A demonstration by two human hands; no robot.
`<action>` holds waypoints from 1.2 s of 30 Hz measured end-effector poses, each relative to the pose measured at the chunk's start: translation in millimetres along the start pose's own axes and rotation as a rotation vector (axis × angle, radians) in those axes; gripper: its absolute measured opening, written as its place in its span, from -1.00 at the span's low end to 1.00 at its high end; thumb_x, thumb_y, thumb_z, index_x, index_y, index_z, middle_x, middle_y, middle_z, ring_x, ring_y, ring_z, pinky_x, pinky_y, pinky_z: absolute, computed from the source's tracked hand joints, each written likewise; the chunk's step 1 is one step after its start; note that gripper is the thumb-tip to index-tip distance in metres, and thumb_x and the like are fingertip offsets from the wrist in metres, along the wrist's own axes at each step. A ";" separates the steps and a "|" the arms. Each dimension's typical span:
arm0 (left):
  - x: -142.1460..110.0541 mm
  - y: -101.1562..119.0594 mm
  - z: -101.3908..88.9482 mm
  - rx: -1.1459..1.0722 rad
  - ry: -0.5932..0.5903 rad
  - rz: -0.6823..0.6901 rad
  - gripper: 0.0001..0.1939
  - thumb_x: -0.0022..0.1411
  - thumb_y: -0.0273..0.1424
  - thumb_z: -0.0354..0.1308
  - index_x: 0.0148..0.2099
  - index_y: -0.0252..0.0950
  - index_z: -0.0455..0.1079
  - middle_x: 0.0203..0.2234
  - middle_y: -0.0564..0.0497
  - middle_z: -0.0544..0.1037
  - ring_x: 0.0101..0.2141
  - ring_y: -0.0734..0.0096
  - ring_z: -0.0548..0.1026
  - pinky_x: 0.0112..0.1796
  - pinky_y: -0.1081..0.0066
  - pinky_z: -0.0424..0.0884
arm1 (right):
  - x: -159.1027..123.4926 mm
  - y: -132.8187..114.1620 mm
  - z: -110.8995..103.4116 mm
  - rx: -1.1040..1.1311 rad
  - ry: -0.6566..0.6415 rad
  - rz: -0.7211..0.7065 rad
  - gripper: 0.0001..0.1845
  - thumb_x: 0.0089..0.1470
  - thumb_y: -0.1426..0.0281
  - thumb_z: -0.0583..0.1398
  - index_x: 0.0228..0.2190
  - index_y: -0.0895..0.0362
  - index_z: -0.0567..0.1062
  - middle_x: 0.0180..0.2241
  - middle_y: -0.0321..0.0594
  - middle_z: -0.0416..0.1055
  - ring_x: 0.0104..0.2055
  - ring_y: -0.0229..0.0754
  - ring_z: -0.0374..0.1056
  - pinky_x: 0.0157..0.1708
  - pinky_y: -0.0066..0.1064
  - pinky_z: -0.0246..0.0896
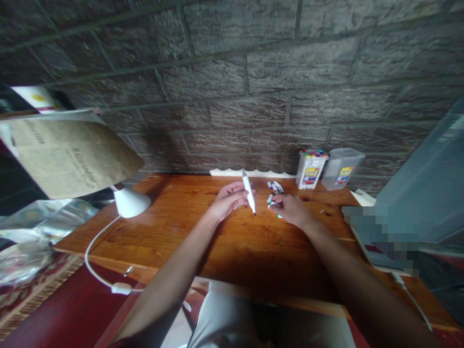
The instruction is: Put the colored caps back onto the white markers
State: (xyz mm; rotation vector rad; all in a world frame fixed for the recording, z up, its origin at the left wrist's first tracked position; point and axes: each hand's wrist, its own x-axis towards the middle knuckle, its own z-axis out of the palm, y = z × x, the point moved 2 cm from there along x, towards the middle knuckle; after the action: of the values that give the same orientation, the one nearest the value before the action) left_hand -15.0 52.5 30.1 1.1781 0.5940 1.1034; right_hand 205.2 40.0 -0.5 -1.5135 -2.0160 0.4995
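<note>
"One white marker (pixel 249 193) held over the worktop (pixel 174 208), yeah?"

"Yep, left hand (pixel 231 199) has it pinched, dark tip toward the front edge. Right hand (pixel 290 209) is touching some loose markers (pixel 277 187) nearby; can't tell if it's gripping any."

"Anything else?"

"Marker-filled tub (pixel 308 178) and clear tub (pixel 331 180), near the back right corner."

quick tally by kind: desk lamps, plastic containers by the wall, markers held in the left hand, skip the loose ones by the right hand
Desk lamp: 1
Plastic containers: 2
White marker in the left hand: 1
Total: 4
</note>
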 end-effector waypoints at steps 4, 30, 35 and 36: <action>1.4 -2.2 -4.3 -0.062 -0.028 -0.017 -0.60 0.00 -0.45 0.36 -0.06 -0.38 0.48 -0.29 -0.11 0.64 -0.34 0.36 0.61 -0.21 0.38 0.51 | -0.5 -1.2 -0.7 -0.023 -0.007 -0.008 -0.86 0.03 0.34 0.27 -0.30 0.05 0.58 -0.30 -0.23 0.60 -0.31 -0.18 0.49 -0.31 -0.42 0.28; -1.6 -0.3 -4.6 -0.146 -0.064 -0.047 -0.58 0.06 -0.52 0.27 0.02 -0.33 0.44 -0.23 -0.10 0.63 -0.29 0.31 0.62 -0.11 0.29 0.50 | -1.7 -4.2 -1.6 0.001 -0.017 -0.018 -0.85 0.03 0.38 0.25 -0.29 0.08 0.57 -0.28 -0.22 0.60 -0.26 -0.16 0.51 -0.27 -0.41 0.31; 0.4 -2.6 -2.3 -0.119 -0.090 -0.044 -0.58 0.09 -0.46 0.32 0.03 -0.31 0.41 -0.15 -0.12 0.62 -0.30 0.36 0.62 -0.18 0.39 0.52 | 0.9 1.9 -13.2 0.011 0.032 -0.016 -0.85 0.03 0.37 0.25 -0.31 0.10 0.60 -0.31 -0.22 0.60 -0.32 -0.17 0.50 -0.28 -0.40 0.31; 0.9 -3.0 -2.0 -0.117 -0.085 -0.038 -0.60 0.08 -0.45 0.34 0.00 -0.31 0.42 -0.14 -0.12 0.61 -0.30 0.38 0.62 -0.20 0.41 0.52 | 1.5 4.6 -18.6 0.030 0.088 -0.010 -0.83 0.05 0.34 0.24 -0.31 0.10 0.60 -0.31 -0.23 0.60 -0.31 -0.16 0.50 -0.28 -0.40 0.31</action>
State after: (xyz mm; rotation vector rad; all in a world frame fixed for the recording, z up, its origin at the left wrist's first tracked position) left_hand -15.2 54.2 26.8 1.1021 0.4784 1.0372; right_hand 220.1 42.1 11.4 -1.4807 -1.9402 0.4493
